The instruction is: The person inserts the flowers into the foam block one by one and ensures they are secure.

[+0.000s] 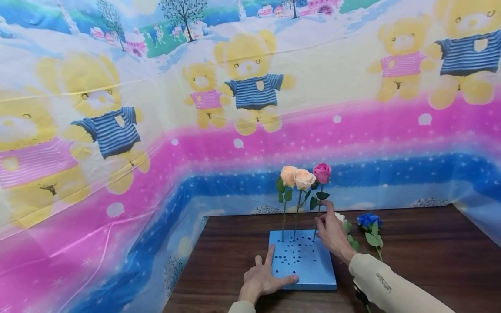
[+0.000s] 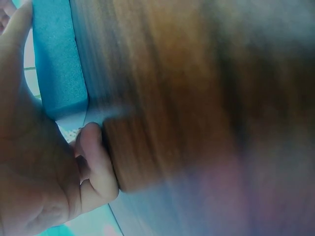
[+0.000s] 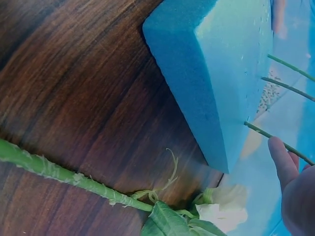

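Note:
A blue foam block (image 1: 321, 271) dotted with holes lies on the table. Two peach roses, one at the left (image 1: 288, 175) and a paler one (image 1: 304, 178) beside it, stand in its back part. To their right a pink rose (image 1: 322, 173) stands upright, its stem (image 3: 270, 133) meeting the block. My right hand (image 1: 332, 230) pinches that stem between thumb and bent fingers, low under the leaves. Spread over the block's front left corner, my left hand (image 1: 260, 278) presses with its thumb on top; the other fingers reach along the left side.
Right of the block, a white rose (image 3: 224, 214) lies on the brown wooden table (image 1: 219, 252), partly behind the right hand. A blue rose (image 1: 369, 221) lies farther right. Something dark shows under the right sleeve. A bear-printed cloth (image 1: 250, 148) hangs behind the table.

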Demonstrator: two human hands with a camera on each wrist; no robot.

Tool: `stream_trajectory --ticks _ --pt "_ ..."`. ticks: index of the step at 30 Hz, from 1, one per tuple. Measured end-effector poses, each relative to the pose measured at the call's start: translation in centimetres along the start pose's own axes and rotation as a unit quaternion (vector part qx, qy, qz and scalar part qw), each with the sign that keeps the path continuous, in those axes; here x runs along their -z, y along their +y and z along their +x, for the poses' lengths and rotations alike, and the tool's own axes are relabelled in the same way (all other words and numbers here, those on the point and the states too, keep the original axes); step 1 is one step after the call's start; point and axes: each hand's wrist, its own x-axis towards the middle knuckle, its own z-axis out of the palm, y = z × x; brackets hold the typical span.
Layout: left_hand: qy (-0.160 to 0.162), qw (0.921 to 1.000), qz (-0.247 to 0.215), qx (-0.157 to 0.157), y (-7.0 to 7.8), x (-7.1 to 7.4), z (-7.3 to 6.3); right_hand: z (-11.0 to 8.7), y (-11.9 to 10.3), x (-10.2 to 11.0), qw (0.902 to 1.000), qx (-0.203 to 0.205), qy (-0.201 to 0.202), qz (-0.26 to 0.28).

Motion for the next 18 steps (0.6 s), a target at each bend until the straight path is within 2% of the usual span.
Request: stream_trajectory --ticks 9,18 --pt "0.004 1.0000 0.007 0.000 0.14 0.06 -0.06 0.12 -0.10 0.11 1.0000 -0.004 -0.002 -0.007" --pt "-0.002 1.0000 -0.005 0.004 -0.03 -0.11 0.09 0.18 0.25 0.35 0.9986 -0.032 -0.021 0.036"
